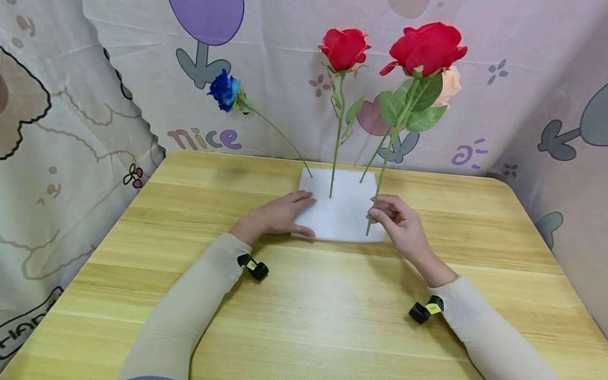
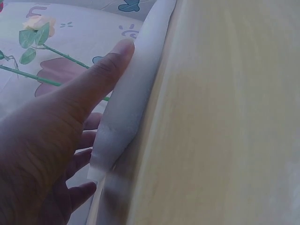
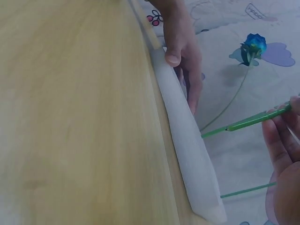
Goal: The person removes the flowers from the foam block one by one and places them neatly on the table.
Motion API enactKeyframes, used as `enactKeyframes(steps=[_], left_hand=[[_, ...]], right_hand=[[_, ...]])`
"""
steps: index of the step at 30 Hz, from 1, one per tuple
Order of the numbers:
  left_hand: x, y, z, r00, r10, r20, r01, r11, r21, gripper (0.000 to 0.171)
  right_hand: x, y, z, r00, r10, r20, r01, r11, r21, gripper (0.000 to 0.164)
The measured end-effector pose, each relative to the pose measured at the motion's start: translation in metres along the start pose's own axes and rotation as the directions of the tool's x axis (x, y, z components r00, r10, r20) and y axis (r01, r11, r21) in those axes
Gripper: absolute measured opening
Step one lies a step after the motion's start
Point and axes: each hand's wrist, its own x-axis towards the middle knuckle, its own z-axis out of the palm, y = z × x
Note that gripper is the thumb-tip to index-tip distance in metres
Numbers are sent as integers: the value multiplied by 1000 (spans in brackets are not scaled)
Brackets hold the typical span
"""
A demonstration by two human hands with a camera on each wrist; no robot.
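Note:
My right hand (image 1: 399, 224) pinches the green stem of a large red rose (image 1: 427, 50) near its lower end. In the right wrist view the cut tip of that stem (image 3: 239, 125) hangs clear of the white foam block (image 1: 342, 221). Spread over the block's left side, my left hand (image 1: 285, 214) rests with its thumb near the front edge and its fingers toward the back. A smaller red rose (image 1: 344, 50) stands upright in the block. The blue rose (image 1: 224, 91) leans left from the back corner, and a peach rose (image 1: 450, 85) is partly hidden behind the held one.
The foam block lies flat toward the back of a wooden table (image 1: 323, 316). Behind it hangs a printed cloth (image 1: 285, 63) with cartoon flowers, and more cloth covers the left side. A small black camera (image 1: 256, 269) sits on the left sleeve, another (image 1: 420, 312) on the right.

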Motion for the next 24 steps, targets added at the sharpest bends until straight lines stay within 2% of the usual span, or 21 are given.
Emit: enactKeyframes(steps=[5, 13, 24], left_hand=[[0, 0, 0, 1000, -7, -4, 7, 1000, -2, 105], [1, 0, -1, 1000, -1, 9, 1, 1000, -3, 105], [0, 1, -1, 1000, 2, 4, -2, 1000, -3, 104]], right_hand=[[-7, 0, -9, 998, 55, 0, -55, 997, -45, 27], [-18, -19, -14, 994, 108, 8, -106, 988, -113, 23], [-45, -1, -42, 986, 166, 33, -158, 971, -178, 25]])
